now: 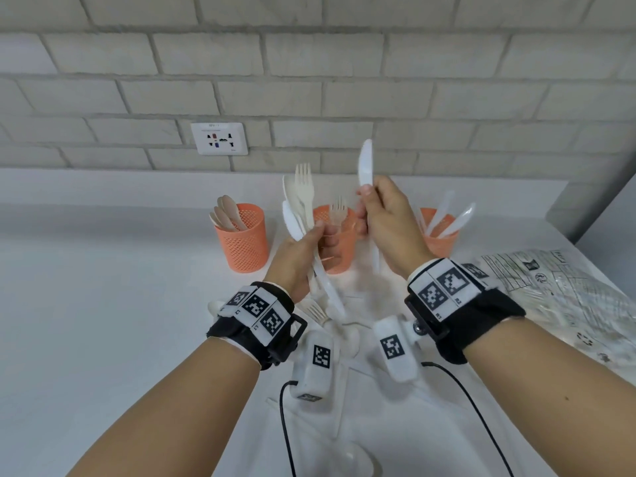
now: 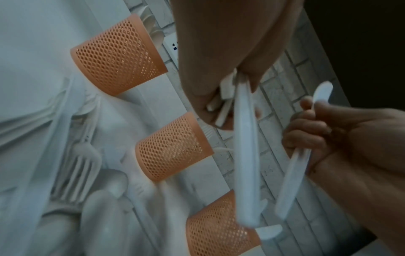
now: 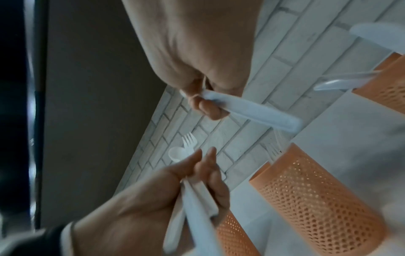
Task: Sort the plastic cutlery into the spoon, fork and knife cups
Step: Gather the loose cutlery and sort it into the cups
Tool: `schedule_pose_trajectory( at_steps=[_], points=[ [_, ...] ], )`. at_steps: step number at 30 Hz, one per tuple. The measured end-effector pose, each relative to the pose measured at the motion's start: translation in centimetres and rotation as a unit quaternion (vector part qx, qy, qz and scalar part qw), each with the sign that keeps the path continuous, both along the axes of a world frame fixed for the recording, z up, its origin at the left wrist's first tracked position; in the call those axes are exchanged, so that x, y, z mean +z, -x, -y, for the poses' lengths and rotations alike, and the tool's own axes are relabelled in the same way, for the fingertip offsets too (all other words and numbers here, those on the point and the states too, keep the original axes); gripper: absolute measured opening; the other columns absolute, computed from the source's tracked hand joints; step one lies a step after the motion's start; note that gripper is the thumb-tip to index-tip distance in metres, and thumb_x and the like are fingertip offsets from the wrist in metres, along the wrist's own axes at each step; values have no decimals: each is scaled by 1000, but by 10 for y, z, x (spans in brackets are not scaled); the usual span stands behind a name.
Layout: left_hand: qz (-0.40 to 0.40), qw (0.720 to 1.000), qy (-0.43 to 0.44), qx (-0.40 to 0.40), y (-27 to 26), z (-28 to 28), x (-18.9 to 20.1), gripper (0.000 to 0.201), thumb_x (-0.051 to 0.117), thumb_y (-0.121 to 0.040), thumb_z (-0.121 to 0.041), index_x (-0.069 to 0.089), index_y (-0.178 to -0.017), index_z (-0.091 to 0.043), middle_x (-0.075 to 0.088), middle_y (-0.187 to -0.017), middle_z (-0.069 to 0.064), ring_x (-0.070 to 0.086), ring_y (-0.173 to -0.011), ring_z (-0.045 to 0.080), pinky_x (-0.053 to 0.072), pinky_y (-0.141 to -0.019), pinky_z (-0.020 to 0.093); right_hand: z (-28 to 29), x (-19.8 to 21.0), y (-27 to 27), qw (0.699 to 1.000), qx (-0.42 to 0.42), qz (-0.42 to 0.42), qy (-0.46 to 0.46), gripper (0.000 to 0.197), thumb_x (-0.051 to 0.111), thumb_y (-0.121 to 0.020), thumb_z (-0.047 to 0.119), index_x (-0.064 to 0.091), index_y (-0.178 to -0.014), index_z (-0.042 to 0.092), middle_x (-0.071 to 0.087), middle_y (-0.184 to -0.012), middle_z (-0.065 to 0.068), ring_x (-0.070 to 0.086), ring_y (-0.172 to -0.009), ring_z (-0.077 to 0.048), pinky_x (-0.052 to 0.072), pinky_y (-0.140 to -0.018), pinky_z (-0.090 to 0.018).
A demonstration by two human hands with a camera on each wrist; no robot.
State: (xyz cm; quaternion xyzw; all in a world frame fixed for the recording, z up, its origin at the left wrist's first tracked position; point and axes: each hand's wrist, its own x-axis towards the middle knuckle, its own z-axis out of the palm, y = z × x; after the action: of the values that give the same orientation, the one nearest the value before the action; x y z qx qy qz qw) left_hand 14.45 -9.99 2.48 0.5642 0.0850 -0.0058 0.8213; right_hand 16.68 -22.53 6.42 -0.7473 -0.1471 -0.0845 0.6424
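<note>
Three orange mesh cups stand in a row by the wall: the spoon cup [image 1: 242, 241] on the left, the fork cup [image 1: 339, 242] in the middle, the knife cup [image 1: 440, 235] on the right. My left hand [image 1: 309, 249] grips a mixed bunch of cutlery [image 1: 301, 204] upright in front of the fork cup, a cream fork and white knives among it. My right hand [image 1: 385, 218] holds one white knife [image 1: 365, 163] by its middle, blade up, between the fork and knife cups. The same knife [image 3: 252, 109] shows in the right wrist view.
Loose white cutlery [image 1: 330, 318] lies on the white counter below my hands. A crumpled clear plastic bag [image 1: 564, 290] lies at the right. A wall socket [image 1: 220, 138] sits on the brick wall behind the cups. The counter ends at the right.
</note>
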Motion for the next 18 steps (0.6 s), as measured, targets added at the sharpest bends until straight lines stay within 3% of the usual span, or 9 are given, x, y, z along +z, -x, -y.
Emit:
schedule_pose_trajectory(
  at_steps=[2, 3, 6, 10, 12, 14, 16, 18],
  points=[
    [0, 999, -7, 42, 0, -1, 3, 36, 45, -96, -36, 59, -77, -8, 49, -50, -3, 45, -39, 6, 43, -43, 19, -3, -3, 10, 995, 58, 13, 75, 4, 54, -92, 16, 56, -91, 14, 57, -72, 0, 58, -65, -10, 50, -66, -30],
    [4, 999, -16, 47, 0, -1, 6, 42, 43, -96, -41, 59, -75, -8, 48, -45, -4, 44, -37, 6, 40, -41, 18, -5, -6, 15, 989, 93, 10, 113, 10, 61, -87, 14, 57, -95, 9, 58, -73, -1, 60, -70, -14, 52, -71, -32],
    [5, 999, -33, 19, 3, 1, 15, 54, 38, -94, -50, 62, -71, -7, 61, -53, 1, 61, -47, 10, 48, -44, 18, -9, -13, 24, 969, 163, 6, 186, 25, 69, -81, 9, 55, -101, 4, 52, -70, 5, 54, -67, -11, 49, -72, -28],
    [28, 998, -59, -23, 0, 1, 19, 59, 36, -95, -52, 65, -54, -21, 55, -47, -3, 54, -49, 12, 47, -50, 21, -4, -13, 24, 949, 173, -21, 263, 36, 68, -82, 12, 46, -109, 11, 50, -75, 7, 52, -70, -10, 44, -66, -18],
    [52, 994, -83, -45, -2, 4, 19, 57, 33, -96, -49, 65, -57, -23, 58, -50, -4, 56, -53, 11, 46, -60, 24, -2, -13, 23, 950, 166, -30, 263, 36, 65, -84, 11, 45, -113, 8, 50, -73, 2, 51, -68, -12, 43, -67, -21],
    [61, 992, -97, -54, -2, 6, 19, 50, 33, -97, -48, 62, -68, -19, 62, -53, -5, 60, -54, 8, 47, -60, 23, -1, -11, 22, 950, 176, -50, 254, 36, 58, -88, 9, 45, -122, 6, 58, -85, -7, 57, -80, -17, 47, -79, -27],
    [57, 991, -111, -55, -4, 6, 18, 49, 33, -94, -52, 64, -76, -18, 65, -60, -3, 62, -59, 10, 47, -58, 24, 3, -5, 20, 946, 213, -90, 227, 34, 48, -94, 9, 48, -127, 8, 63, -111, -10, 60, -104, -20, 46, -96, -31],
    [58, 991, -115, -49, -6, 4, 13, 48, 37, -90, -56, 65, -70, -22, 53, -55, -1, 48, -55, 14, 38, -54, 24, 14, 1, 18, 937, 227, -116, 238, 29, 42, -98, 15, 51, -126, 11, 64, -105, -1, 59, -98, -12, 46, -91, -24]
  ],
)
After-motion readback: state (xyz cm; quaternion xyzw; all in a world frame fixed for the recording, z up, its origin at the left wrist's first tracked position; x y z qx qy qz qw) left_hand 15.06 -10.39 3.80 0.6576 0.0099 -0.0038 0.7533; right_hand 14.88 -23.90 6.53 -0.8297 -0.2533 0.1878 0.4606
